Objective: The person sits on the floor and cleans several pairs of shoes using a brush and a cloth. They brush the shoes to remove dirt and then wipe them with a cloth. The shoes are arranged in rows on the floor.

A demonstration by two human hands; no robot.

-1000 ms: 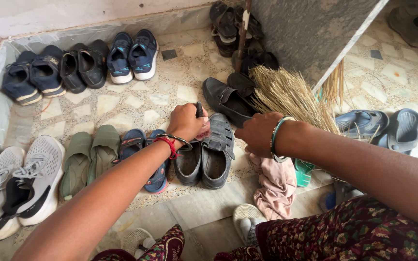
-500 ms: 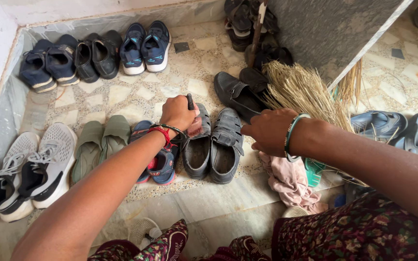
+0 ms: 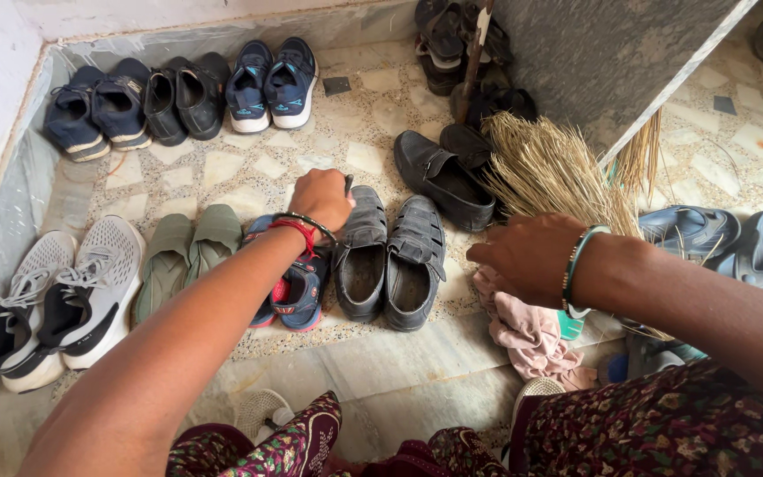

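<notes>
L hand (image 3: pixel 320 200) is fisted round a dark brush handle (image 3: pixel 348 184); only the handle tip shows past the knuckles, the bristle end is hidden under the hand, so whether it touches the shoe can't be told. The fist sits over the toe of the left grey sandal (image 3: pixel 362 256), which lies touching its mate, the right grey sandal (image 3: pixel 414 263), toes pointing away from the camera.

R hand (image 3: pixel 527 256) hovers palm down, fingers loosely curled, holding nothing as far as can be seen; it's above a pink cloth (image 3: pixel 527 331) crumpled on the floor, just right of the sandal pair. Fingertips are turned under, partly out of sight.

Blue sandals (image 3: pixel 298 296) lie just left of the grey pair, mostly covered by the L forearm. Further left: green slip-ons (image 3: pixel 185 256), then white sneakers (image 3: pixel 72 296). By the back wall, navy and black shoes in a row. A straw broom (image 3: pixel 549 172) leans behind the R hand, beside a black shoe (image 3: pixel 443 181). Grey slides (image 3: pixel 730 238) at far right, partly behind the R arm. The heap of footwear at top is cut off by the frame edge.
</notes>
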